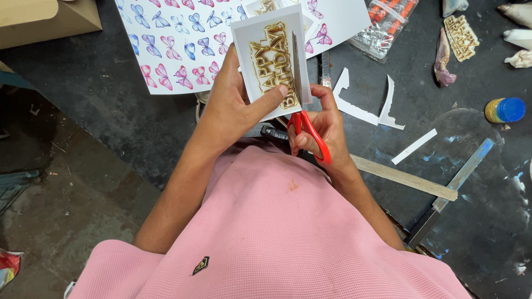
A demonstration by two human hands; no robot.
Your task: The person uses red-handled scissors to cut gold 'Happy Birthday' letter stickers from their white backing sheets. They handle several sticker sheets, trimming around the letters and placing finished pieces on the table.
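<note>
A white card [270, 55] printed with gold lettering is held up over the dark worktable [471, 182], just above the person's pink-shirted chest. The left hand [233, 99] grips it from the left, thumb pressed across the front near the lower edge. The blades of red-handled scissors [303, 94] run up the card's right side — cutting into it beside the lettering — with the right hand [327, 124] closed through the handles. Behind the card lies a sheet of pink and blue butterflies [177, 39]. To the right, white paper offcuts [363, 108] rest on the table, well apart from a glitter bottle with a blue cap [505, 109] and a wooden strip [404, 178].
</note>
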